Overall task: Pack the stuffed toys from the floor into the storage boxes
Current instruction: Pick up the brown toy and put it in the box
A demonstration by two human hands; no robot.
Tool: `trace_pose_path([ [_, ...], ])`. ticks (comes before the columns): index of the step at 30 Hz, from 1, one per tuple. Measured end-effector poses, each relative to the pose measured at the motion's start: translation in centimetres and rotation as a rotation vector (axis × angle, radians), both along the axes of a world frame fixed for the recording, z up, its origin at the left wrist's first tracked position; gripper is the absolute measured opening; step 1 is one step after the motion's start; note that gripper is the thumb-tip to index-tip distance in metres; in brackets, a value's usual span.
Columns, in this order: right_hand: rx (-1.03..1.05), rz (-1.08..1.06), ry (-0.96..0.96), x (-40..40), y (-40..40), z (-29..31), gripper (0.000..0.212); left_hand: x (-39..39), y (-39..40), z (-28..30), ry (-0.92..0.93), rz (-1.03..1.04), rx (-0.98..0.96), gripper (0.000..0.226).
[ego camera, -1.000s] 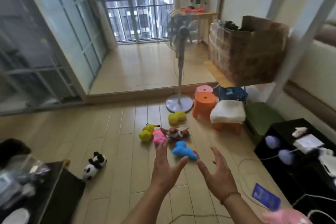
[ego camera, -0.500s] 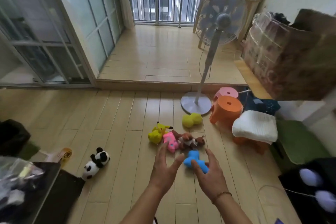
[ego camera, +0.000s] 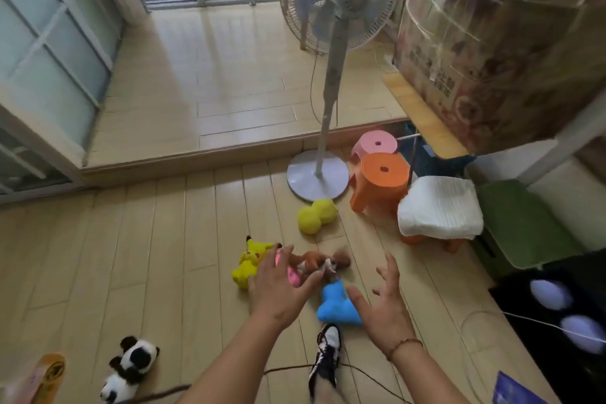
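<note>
Both hands out in front over the toy cluster on the floor point(ego camera: 147, 256), neither holding anything. Left hand point(ego camera: 278, 289): fingers spread and straight, palm down, over the pink toy point(ego camera: 292, 275), which shows only as a sliver between the fingers; contact cannot be told. Just left of this hand lies the yellow character toy point(ego camera: 249, 261), partly covered by the fingers. Just beyond its fingertips, the brown toy point(ego camera: 323, 263), long axis running left to right. Right hand point(ego camera: 383, 302): fingers wide and loosely curled, empty. The blue toy point(ego camera: 337, 303) lies between the two hands, just left of the right thumb; its long axis runs roughly from far to near, widening toward the person. Judgement: the right hand is nearer the blue toy, the left nearer the pink and yellow ones; the next reach is down and slightly inward for both. A second yellow toy point(ego camera: 316, 216) lies well beyond both hands, near the fan base point(ego camera: 317, 175). The panda toy point(ego camera: 129, 367) lies well to the left of and behind the left hand, apart from the cluster. A shoe point(ego camera: 326, 354) stands just behind the blue toy. No storage box can be identified with certainty; a cardboard box point(ego camera: 492, 52) sits raised, far beyond the right hand.
</note>
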State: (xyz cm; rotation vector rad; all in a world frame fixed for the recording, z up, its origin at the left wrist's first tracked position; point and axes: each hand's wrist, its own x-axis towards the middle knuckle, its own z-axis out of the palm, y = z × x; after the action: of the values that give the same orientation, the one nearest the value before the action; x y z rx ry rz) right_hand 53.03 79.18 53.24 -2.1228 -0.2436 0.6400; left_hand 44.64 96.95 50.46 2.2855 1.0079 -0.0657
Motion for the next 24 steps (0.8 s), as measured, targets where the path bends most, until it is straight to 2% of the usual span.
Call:
trace_pose_path([
  [6, -0.102, 0.039, 0.139, 9.4, 5.7, -5.9, 0.085, 8.0, 6.5, -6.0, 0.190, 0.036, -0.022, 0.103],
  [11, -0.262, 0.060, 0.265, 14.5, 8.7, -15.6, 0.063, 14.5, 9.9, -13.3, 0.354, -0.058, -0.036, 0.095],
  [14, -0.366, 0.118, 0.346, 16.3, 9.8, -23.9, 0.049, 17.1, 11.6, -20.9, 0.494, -0.189, -0.025, 0.096],
  [17, -0.408, 0.123, 0.425, 17.2, 10.6, -33.5, 0.045, 18.6, 12.7, -30.3, 0.619, -0.305, 0.021, 0.099],
  [20, -0.458, 0.153, 0.469, 17.5, 11.1, -43.6, 0.049, 19.4, 12.9, -40.8, 0.694, -0.385, 0.066, 0.103],
  [24, -0.432, 0.222, 0.473, 17.6, 12.5, -55.5, 0.062, 19.6, 11.9, -52.9, 0.664, -0.548, 0.039, 0.109],
])
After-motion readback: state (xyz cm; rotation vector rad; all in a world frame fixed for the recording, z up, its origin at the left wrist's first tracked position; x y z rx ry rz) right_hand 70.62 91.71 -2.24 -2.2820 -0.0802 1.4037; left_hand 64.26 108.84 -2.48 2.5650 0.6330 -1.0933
